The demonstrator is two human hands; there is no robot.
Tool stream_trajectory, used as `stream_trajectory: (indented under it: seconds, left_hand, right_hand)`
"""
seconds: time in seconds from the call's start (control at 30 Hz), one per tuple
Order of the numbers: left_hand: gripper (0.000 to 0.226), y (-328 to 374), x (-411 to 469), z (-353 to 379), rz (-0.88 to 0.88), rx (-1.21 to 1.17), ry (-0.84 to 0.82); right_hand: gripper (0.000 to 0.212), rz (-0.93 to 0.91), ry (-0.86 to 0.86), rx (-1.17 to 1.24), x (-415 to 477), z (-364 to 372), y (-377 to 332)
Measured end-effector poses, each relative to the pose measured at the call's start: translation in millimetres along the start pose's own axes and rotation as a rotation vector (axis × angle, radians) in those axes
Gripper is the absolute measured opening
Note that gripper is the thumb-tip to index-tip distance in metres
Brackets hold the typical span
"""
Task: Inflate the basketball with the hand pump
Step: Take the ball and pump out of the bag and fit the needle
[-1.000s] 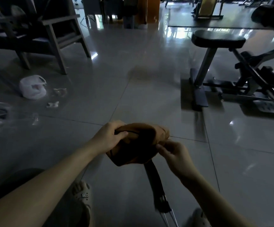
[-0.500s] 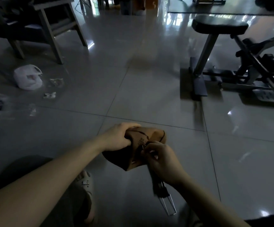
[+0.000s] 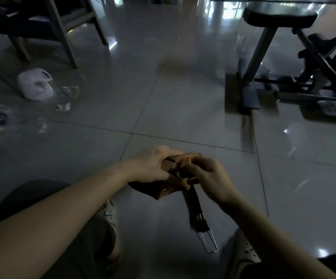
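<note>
You are working in a gym-like room: a black padded bench [image 3: 279,16] on a grey metal exercise frame [image 3: 312,91] is standing toward the glossy grey tiled floor's [image 3: 163,101] far right corner.

We wear pale clog sandals [image 3: 108,214] dotted with small charms, dark legwear [image 3: 29,196], and bare forearms [image 3: 66,216].

Near the middle, the left hand [image 3: 153,166] is gripping the limp, folded basketball [image 3: 168,191] while the right hand [image 3: 208,178] is curling round the top of the hand pump [image 3: 195,208], whose wire foot is pointing down toward the tiled floor [image 3: 163,97]. A white bag [image 3: 35,85] is lying far left, and a bench [image 3: 279,19] is standing far right.
</note>
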State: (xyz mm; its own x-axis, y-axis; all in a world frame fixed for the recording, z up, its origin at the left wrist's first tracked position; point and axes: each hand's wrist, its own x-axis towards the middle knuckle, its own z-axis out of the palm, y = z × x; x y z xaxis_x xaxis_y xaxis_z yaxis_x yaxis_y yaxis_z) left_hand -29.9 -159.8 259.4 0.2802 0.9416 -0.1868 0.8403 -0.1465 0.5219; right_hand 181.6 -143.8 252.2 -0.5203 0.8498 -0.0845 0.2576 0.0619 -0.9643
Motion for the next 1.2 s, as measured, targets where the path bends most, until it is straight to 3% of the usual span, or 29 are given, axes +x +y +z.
stream_trajectory:
  seconds: [0.07,0.17,0.33,0.43,0.57,0.73,0.87,0.93,1.03,1.07,1.2]
  left_hand:
    - [0.053,1.7,-3.0,-0.3,0.047,0.064,0.071]
    - [0.051,-6.4,-5.5,0.5,0.085,0.151,0.156]
    - [0.043,-2.9,-7.6,6.8,0.158,0.205,0.211]
    - [0.045,4.5,-10.3,8.3,0.079,0.034,0.142]
    - [0.045,11.2,-13.5,0.4,0.037,-0.280,0.138]
    - [0.053,21.0,-19.2,-19.1,0.084,-0.477,0.042]
    - [0.066,14.3,-17.0,-20.6,0.030,-0.400,0.090]
    - [0.070,9.2,-17.7,-9.0,0.006,-0.195,0.320]
    - [0.048,14.3,-16.9,19.8,-0.027,0.005,0.697]
    - [0.044,18.8,-15.4,27.1,-0.080,0.022,0.713]
    - [0.052,27.2,-4.4,41.0,-0.288,0.097,0.504]
  right_hand:
    - [0.021,0.024,0.090,-0.070,4.8,-9.7,1.9]
    - [0.018,0.056,0.154,-0.242,10.5,-20.0,4.6]
    - [0.014,-0.204,0.176,-0.820,6.9,-17.0,4.3]
    - [0.013,-0.267,0.127,-0.711,9.5,-15.6,4.3]
    - [0.014,-0.195,-0.078,-0.450,11.7,-27.3,-2.1]
    - [0.018,-0.231,-0.216,-0.351,12.1,-41.6,-5.9]
    - [0.017,-0.165,-0.107,-0.239,13.0,-42.5,-4.6]
    - [0.020,-0.085,0.010,-0.309,12.6,-37.3,-1.4]
    - [0.022,0.061,0.238,-0.412,10.7,-22.9,5.3]
    - [0.021,0.106,0.288,-0.402,10.2,-19.2,6.4]
    - [0.023,0.247,0.346,-0.133,6.8,-8.6,-0.8]
